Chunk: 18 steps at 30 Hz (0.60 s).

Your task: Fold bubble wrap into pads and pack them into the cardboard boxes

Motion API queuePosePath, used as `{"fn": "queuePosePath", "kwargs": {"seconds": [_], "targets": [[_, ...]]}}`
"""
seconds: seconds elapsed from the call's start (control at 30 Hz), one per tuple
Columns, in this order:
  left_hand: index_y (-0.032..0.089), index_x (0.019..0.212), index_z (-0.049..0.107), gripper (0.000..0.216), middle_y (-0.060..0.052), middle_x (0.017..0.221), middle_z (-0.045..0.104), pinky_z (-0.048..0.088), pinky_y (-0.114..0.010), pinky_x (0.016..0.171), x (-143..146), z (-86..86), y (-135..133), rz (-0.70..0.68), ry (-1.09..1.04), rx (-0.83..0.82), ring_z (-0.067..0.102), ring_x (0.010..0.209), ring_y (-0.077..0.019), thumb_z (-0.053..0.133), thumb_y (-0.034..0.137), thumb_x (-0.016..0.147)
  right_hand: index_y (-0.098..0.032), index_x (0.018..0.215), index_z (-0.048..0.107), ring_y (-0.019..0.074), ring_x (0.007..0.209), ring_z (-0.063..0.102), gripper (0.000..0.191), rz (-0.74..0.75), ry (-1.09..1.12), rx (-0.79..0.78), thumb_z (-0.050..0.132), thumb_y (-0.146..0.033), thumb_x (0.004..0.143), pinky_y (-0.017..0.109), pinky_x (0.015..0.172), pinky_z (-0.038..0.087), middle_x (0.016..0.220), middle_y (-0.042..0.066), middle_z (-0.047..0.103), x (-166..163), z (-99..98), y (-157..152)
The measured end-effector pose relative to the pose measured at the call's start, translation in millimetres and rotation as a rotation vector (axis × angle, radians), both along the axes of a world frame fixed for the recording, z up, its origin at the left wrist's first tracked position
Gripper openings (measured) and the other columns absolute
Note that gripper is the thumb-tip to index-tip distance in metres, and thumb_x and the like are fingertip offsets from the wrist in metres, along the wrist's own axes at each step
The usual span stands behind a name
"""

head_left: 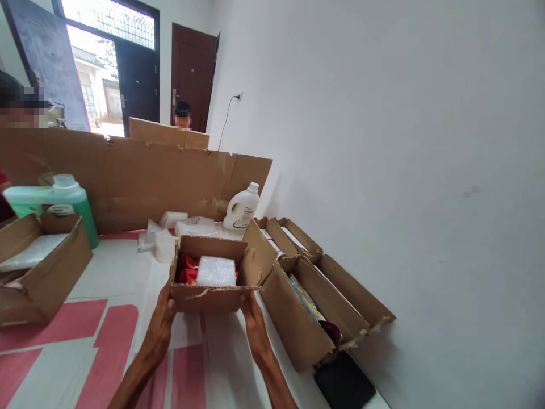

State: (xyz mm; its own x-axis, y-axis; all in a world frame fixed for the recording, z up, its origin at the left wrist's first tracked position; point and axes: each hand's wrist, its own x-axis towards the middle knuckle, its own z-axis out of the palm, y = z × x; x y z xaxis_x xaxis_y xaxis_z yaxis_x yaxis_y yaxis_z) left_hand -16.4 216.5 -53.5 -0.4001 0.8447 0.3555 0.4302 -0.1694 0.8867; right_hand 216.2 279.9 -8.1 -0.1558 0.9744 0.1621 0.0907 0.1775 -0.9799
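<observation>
A small open cardboard box (pixel 208 301) is held between my two hands, in the middle of the view over the table. Inside it lie red packets (pixel 187 268) and a white bubble-wrapped block (pixel 216 271). My left hand (pixel 164 309) grips the box's near left corner. At the near right side, my right hand (pixel 252 312) presses against the box, its fingers partly hidden by the cardboard. The box's right side is close to other cardboard boxes; whether they touch, I cannot tell.
Open cardboard boxes (pixel 293 318) line the wall at right, with a black object (pixel 344 382) below them. A larger box (pixel 63 278) and a green jug (pixel 87 213) stand left. Behind are plastic wrap (pixel 196 226), a white jug (pixel 242 209) and a cardboard partition (pixel 170 176). Two people are beyond.
</observation>
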Motion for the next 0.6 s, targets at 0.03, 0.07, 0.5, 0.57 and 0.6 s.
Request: {"fn": "queuePosePath", "kwargs": {"seconds": [0.03, 0.07, 0.5, 0.57, 0.6], "targets": [[0.024, 0.149, 0.046, 0.057, -0.012, 0.148, 0.057, 0.042, -0.05, 0.117, 2, -1.9, -11, -0.01, -0.007, -0.019, 0.046, 0.144, -0.0278, 0.033, 0.054, 0.102, -0.021, 0.137, 0.061, 0.0308, 0.13, 0.058, 0.068, -0.002, -0.012, 0.003, 0.05, -0.071, 0.092, 0.045, 0.107, 0.049, 0.134, 0.014, 0.065, 3, 7.4, -3], [0.024, 0.15, 0.045, 0.057, -0.012, 0.149, 0.055, 0.04, -0.051, 0.117, 0, -3.2, -21, -0.005, -0.015, -0.034, 0.045, 0.144, -0.0285, 0.034, 0.054, 0.102, -0.021, 0.138, 0.06, 0.0308, 0.127, 0.059, 0.068, -0.004, -0.03, 0.004, 0.05, -0.07, 0.093, 0.044, 0.104, 0.051, 0.136, 0.014, 0.064, 4, 12.6, -7], [0.029, 0.163, 0.003, 0.076, -0.015, 0.165, 0.031, 0.05, -0.05, 0.11, 42, 21.4, -107, 0.174, 0.226, -0.105, 0.035, 0.15, -0.0301, 0.046, 0.042, 0.101, -0.022, 0.121, 0.057, 0.0318, 0.113, 0.065, 0.065, 0.013, -0.107, -0.05, 0.069, -0.07, 0.078, 0.04, 0.091, 0.053, 0.125, 0.014, 0.069, 9, 25.1, -30], [0.029, 0.163, 0.001, 0.079, -0.014, 0.166, 0.028, 0.048, -0.052, 0.112, 40, 22.7, -124, 0.247, 0.2, -0.092, 0.031, 0.152, -0.0309, 0.047, 0.042, 0.1, -0.024, 0.113, 0.056, 0.0297, 0.109, 0.065, 0.056, 0.08, -0.105, -0.044, 0.07, -0.066, 0.08, 0.038, 0.088, 0.053, 0.116, 0.011, 0.07, -5, 29.2, -34], [0.03, 0.163, 0.002, 0.079, -0.014, 0.167, 0.027, 0.046, -0.054, 0.113, 36, 22.8, -135, 0.293, 0.174, -0.071, 0.03, 0.153, -0.0312, 0.048, 0.043, 0.1, -0.023, 0.109, 0.056, 0.0284, 0.105, 0.065, 0.051, 0.135, -0.106, -0.031, 0.07, -0.064, 0.081, 0.037, 0.086, 0.053, 0.109, 0.009, 0.071, -17, 30.0, -39]]}}
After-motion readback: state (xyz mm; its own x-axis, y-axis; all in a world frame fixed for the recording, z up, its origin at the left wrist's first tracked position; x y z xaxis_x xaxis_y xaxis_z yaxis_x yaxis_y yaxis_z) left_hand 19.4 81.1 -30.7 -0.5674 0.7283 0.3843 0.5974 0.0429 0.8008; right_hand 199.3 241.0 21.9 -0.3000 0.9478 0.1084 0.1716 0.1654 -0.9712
